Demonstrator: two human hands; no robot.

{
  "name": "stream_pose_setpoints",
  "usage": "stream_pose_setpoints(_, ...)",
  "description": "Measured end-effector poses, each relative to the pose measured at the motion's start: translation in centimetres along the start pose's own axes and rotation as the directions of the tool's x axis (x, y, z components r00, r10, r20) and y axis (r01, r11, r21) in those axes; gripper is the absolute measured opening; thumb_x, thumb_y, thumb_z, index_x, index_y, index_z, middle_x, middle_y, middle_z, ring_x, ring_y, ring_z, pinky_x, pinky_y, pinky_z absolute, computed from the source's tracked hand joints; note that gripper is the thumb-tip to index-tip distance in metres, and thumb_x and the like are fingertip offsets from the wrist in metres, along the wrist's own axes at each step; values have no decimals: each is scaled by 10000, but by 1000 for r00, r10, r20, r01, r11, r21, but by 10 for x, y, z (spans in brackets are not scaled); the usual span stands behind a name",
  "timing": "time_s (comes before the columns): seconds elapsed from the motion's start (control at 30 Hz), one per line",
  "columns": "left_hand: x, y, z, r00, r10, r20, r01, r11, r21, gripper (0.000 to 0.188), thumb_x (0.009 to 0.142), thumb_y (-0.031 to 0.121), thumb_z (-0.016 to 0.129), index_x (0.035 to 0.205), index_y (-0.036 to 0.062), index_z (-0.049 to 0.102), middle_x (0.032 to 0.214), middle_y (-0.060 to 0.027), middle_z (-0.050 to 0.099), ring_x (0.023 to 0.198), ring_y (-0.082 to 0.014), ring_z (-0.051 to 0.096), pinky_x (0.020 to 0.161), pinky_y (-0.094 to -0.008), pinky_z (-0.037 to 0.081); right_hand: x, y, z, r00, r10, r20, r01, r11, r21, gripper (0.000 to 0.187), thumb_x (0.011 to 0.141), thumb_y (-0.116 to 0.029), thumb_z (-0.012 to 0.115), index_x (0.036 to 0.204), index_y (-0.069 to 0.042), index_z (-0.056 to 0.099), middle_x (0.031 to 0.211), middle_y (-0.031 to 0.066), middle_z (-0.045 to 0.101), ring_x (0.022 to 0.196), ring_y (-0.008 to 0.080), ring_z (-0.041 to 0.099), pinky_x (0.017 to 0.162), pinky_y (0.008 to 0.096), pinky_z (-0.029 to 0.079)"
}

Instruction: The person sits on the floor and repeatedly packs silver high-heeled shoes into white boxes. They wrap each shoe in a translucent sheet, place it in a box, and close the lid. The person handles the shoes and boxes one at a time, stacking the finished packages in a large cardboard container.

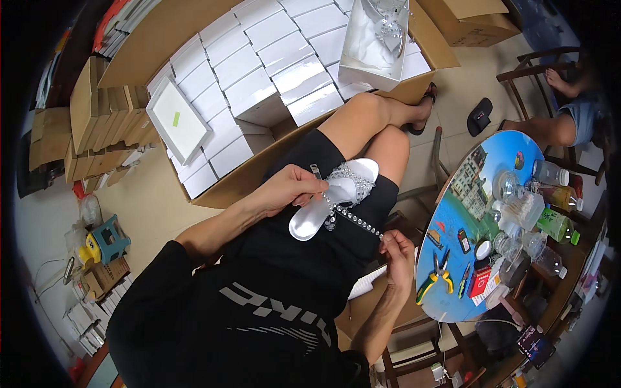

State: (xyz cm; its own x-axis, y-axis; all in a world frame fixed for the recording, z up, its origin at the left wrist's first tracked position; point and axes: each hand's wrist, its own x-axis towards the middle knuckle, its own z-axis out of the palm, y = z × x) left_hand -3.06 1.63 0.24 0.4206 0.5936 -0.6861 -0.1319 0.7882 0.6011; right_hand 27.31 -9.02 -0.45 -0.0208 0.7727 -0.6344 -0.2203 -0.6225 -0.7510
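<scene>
Now we grip a white beaded sandal [336, 194] on our lap with our left hand [288, 189], while our right hand [396, 249] pinches its beaded strap [359, 222] beside the round counter [453, 284].

One silver sandal [336, 194], one pair of pliers [436, 275], two hands [288, 187].

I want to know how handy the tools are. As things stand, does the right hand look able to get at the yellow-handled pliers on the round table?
Probably yes. The pliers lie near the table's close edge, just beside the right hand, with nothing between them. But that hand pinches the beaded strand of the white sandal, so it is not free.
</scene>
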Motion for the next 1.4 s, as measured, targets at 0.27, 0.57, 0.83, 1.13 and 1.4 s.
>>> stream_pose_setpoints(0.27,5,6,4,996,-53,-70,53,999,-10,372,952,292,653,723,1,682,473,5,463,430,-70,362,499,-261,332,-1,-4,9,978,-46,203,-113,702,703,175,978,-129,570,1035,34,599,766,33,487,701,119,440,631,278,371)
stream_pose_setpoints(0.57,4,6,21,995,-20,-102,22,1000,15,375,940,322,664,763,-5,709,509,-16,531,445,-71,426,458,-235,313,9,10,33,862,-483,-153,335,770,-543,234,924,-47,612,1147,9,655,1108,129,644,1036,241,618,921,329,477)
stream_pose_setpoints(0.83,-1,14,48,998,27,60,-34,994,106,320,928,271,691,735,15,702,548,-13,586,463,-46,479,456,-211,345,28,-46,79,963,-118,241,182,947,-263,162,952,-89,611,1034,35,676,864,101,696,816,182,665,765,311,519)
stream_pose_setpoints(1.13,-11,-5,21,944,248,-217,-222,965,138,300,984,248,616,1126,-16,630,1025,-53,655,975,-99,580,885,-257,461,23,-57,86,878,-32,477,-116,954,277,262,945,-9,592,1184,96,613,1030,229,700,960,322,703,908,390,557)
stream_pose_setpoints(1.4,-45,2,4,985,-2,174,-55,945,323,519,960,492,569,824,2,675,784,-16,625,794,-100,539,757,-253,432,19,-66,90,885,-93,455,-64,946,318,389,980,-88,547,1294,134,488,1095,320,653,983,402,692,902,481,573)
